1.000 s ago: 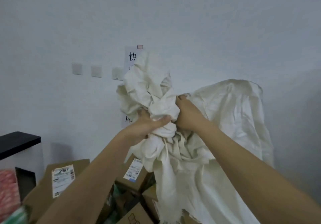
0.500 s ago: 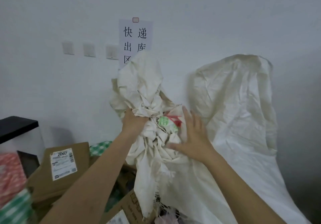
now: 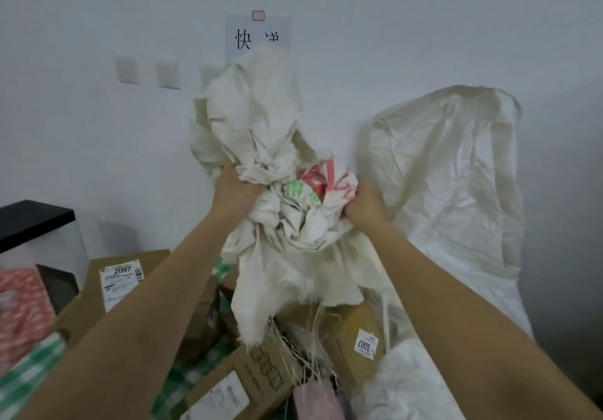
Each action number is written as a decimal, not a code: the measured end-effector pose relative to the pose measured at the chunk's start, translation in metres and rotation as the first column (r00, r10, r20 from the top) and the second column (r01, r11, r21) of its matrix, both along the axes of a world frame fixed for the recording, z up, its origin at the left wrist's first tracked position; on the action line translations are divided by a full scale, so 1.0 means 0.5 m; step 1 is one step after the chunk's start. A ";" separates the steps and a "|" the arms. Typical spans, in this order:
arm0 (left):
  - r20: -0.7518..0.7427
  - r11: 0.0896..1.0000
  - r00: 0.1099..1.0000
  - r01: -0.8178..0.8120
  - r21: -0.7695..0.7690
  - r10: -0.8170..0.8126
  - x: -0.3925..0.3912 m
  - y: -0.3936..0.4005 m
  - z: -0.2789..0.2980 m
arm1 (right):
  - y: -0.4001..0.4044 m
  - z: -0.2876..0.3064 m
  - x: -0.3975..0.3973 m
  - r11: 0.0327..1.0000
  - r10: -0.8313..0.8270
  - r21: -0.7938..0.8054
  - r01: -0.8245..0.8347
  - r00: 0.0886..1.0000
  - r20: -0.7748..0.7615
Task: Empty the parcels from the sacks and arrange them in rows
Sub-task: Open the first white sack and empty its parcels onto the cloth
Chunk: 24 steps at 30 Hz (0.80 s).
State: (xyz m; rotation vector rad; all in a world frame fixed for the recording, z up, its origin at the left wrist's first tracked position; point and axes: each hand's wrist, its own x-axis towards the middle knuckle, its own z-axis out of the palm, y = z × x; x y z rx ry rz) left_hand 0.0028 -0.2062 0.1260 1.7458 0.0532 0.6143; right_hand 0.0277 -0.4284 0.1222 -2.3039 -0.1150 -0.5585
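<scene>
I hold a crumpled white woven sack [image 3: 261, 132] up in front of the wall, its frayed mouth hanging down over the parcels. My left hand [image 3: 233, 191] grips the bunched cloth on the left. My right hand [image 3: 365, 204] grips the fabric on the right, beside the sack's red and green print. Below lie cardboard parcels: one labelled 2097 [image 3: 122, 281] at the left, one labelled 3007 [image 3: 365, 344] under the sack, and another box [image 3: 241, 383] at the bottom centre.
A second white sack [image 3: 456, 175] stands against the wall at the right. A black-topped cabinet [image 3: 36, 220] is at the left, with red patterned [image 3: 19, 308] and green checked [image 3: 29, 374] parcels below it. A paper sign [image 3: 257, 33] and wall switches [image 3: 168, 74] are behind.
My right hand has gone from lying flat on the sack to gripping it, and the sack is spread wider so more of its red and green print shows. The view has tilted down.
</scene>
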 end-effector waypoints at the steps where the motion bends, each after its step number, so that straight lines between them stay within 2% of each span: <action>1: 0.043 1.000 0.999 -0.025 -0.005 0.025 -0.002 0.004 0.027 | 0.017 0.045 -0.009 0.997 0.013 0.079 -0.026 0.988 0.157; 2: 0.085 0.999 0.995 -0.042 -0.014 0.043 -0.004 0.009 0.054 | 0.030 0.078 -0.015 0.991 0.014 0.122 -0.051 0.958 0.285; 4: 0.140 0.997 0.988 -0.075 0.021 0.072 -0.009 0.016 0.091 | 0.038 0.095 -0.016 0.995 0.024 0.081 -0.056 0.935 0.354; 6: 0.164 0.985 0.982 -0.111 0.129 0.090 -0.028 0.010 0.104 | 0.032 0.082 -0.010 0.997 0.077 -0.024 -0.074 0.976 0.202; 8: 0.202 0.976 0.975 -0.129 0.176 0.093 -0.048 0.001 0.115 | 0.026 0.085 -0.008 0.993 0.112 0.025 -0.115 0.989 0.094; 11: 0.250 0.984 0.964 -0.130 0.120 0.097 -0.065 -0.009 0.134 | 0.026 0.113 -0.031 0.969 0.148 0.170 -0.180 0.971 0.189; 16: 0.207 0.991 0.974 -0.113 0.073 0.096 -0.087 -0.026 0.165 | 0.005 0.153 -0.081 0.953 0.122 0.238 -0.188 0.956 0.268; 21: 0.214 1.000 0.977 -0.011 -0.023 0.016 -0.129 -0.064 0.185 | -0.035 0.195 -0.153 0.879 0.090 0.414 -0.235 0.936 0.342; 24: 0.191 0.997 0.980 0.061 -0.057 -0.049 -0.168 -0.106 0.204 | -0.079 0.219 -0.204 0.866 0.041 0.452 -0.215 0.930 0.364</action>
